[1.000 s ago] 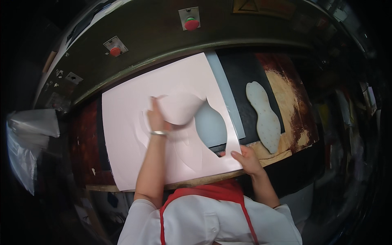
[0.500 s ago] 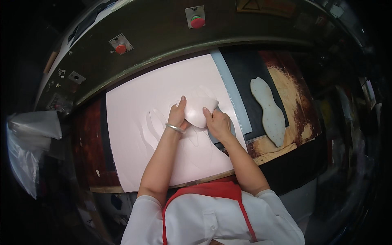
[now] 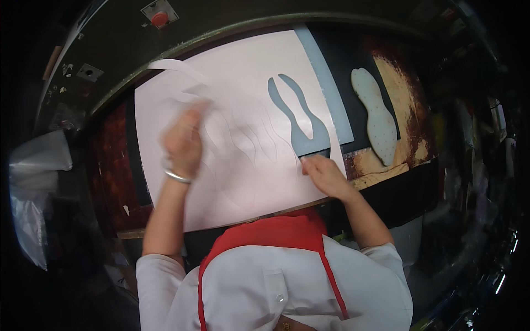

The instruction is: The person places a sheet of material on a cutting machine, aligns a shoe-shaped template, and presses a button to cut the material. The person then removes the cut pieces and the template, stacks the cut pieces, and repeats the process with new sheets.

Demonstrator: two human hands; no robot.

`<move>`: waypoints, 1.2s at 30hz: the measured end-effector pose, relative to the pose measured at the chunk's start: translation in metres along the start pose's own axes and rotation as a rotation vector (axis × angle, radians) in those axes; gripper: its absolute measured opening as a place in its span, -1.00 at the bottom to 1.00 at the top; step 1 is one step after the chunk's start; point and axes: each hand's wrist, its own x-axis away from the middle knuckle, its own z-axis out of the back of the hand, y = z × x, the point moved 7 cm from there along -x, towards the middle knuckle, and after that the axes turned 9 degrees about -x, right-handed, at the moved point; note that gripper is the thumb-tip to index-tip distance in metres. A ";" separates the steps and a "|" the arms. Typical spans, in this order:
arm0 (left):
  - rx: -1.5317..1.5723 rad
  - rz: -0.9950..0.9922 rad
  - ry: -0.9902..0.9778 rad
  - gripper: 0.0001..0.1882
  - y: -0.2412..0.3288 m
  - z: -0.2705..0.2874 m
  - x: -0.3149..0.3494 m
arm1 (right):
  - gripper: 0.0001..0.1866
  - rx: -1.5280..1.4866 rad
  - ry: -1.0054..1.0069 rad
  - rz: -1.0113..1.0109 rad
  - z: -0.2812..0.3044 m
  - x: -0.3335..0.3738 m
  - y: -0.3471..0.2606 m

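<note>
A large pale pink sheet (image 3: pixel 165 110) lies on the table, with thin curved cut outlines across its middle. Over its left half is my left hand (image 3: pixel 185 138), wearing a silver bangle; its fingers are smeared by motion. A pale curved strip (image 3: pixel 179 67) rises just beyond that hand, and whether the fingers hold it is unclear. At the right, a forked opening (image 3: pixel 302 138) in the sheet shows blue-grey beneath. My right hand (image 3: pixel 327 176) is closed at the opening's near end, fingers curled; what they pinch, if anything, is hidden.
A light blue sheet (image 3: pixel 331 99) shows along the pink sheet's right side, over a black sheet (image 3: pixel 349 66). A white, speckled sole-shaped piece (image 3: pixel 375 113) lies farther right. Behind the table runs a dark machine beam with a red button (image 3: pixel 159 20). Clear plastic (image 3: pixel 41 160) hangs at left.
My hands, which were together around a pale curved piece, have separated. The left has swept left, the right slightly right and nearer. The forked opening is now exposed, and the view has shifted.
</note>
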 end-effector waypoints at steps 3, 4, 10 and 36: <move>0.452 -0.134 -0.255 -0.74 0.090 -0.036 0.071 | -0.20 -0.285 -0.308 -0.470 -0.014 -0.010 0.044; 0.480 -0.168 -0.304 -0.73 0.106 -0.042 0.087 | -0.19 -0.687 -0.457 -0.443 -0.027 -0.014 0.039; 0.671 -0.043 -0.557 -0.32 0.104 -0.048 0.115 | -0.22 -1.210 -0.476 -0.199 -0.042 -0.025 0.032; 0.763 1.717 0.360 -0.43 -0.137 -0.088 0.059 | -0.47 -0.093 0.543 0.211 -0.053 -0.066 -0.014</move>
